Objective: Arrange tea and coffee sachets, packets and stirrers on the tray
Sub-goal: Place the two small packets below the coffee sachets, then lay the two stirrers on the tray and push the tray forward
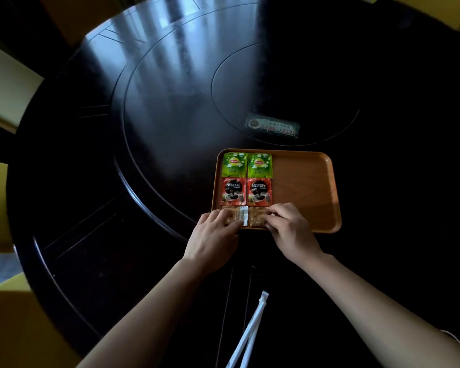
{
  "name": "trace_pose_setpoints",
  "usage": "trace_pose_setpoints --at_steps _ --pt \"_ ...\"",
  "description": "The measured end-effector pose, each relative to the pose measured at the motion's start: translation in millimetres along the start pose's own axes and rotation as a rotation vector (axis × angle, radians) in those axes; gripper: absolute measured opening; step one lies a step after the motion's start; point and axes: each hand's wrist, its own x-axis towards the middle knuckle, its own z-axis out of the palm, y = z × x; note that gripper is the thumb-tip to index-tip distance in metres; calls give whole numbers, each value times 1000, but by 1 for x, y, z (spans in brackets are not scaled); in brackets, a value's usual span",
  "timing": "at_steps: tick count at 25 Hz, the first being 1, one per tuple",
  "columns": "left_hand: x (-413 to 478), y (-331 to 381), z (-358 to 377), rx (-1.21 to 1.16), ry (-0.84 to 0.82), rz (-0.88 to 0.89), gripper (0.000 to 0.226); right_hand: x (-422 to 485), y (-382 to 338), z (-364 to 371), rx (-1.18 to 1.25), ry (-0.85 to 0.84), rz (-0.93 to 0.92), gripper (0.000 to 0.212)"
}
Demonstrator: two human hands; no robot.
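Note:
An orange-brown tray (306,181) sits on the dark round table. Its left part holds two green Lipton tea sachets (234,164) (259,165) in the far row and two red Nescafe coffee sachets (233,191) (259,192) in the middle row. In the near row lie two brown sugar packets (235,215) (256,218). My left hand (213,235) has its fingertips on the left sugar packet. My right hand (287,225) pinches the right sugar packet at its right edge. Two white wrapped stirrers (250,330) lie on the table between my forearms.
The right half of the tray is bare wood. A small printed card (272,126) lies on the table's inner turntable beyond the tray. Yellow chairs (8,83) stand at the left edge of the table.

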Motion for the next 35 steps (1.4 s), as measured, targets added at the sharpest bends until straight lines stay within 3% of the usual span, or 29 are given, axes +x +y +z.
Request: trace_pose_setpoints --at_steps 11,16,18,20,23,25,30,33,35 --pt "-9 2 -3 -41 119 15 37 -16 -5 -7 39 120 30 17" --pt "-70 7 11 -239 328 -95 16 -76 -22 -12 117 -20 94 17" --pt "-103 23 27 -358 264 -177 8 -109 -26 -9 164 -103 176 16" --pt "-127 46 41 -447 99 -257 15 -140 -31 -4 184 -193 281 12" --pt "-147 72 58 -378 -241 -342 31 -170 -50 12 170 -355 389 11" --pt "-155 81 64 -288 -371 -339 33 -180 -65 22 190 -416 445 13" --pt "-162 80 69 -324 -229 -451 11 -179 -84 31 173 -401 578 25" --pt "-165 72 67 -321 -183 -515 14 -170 -96 35 6 -428 622 45" --pt "-167 69 64 -358 -173 -559 13 -162 -104 38 -93 -435 646 47"
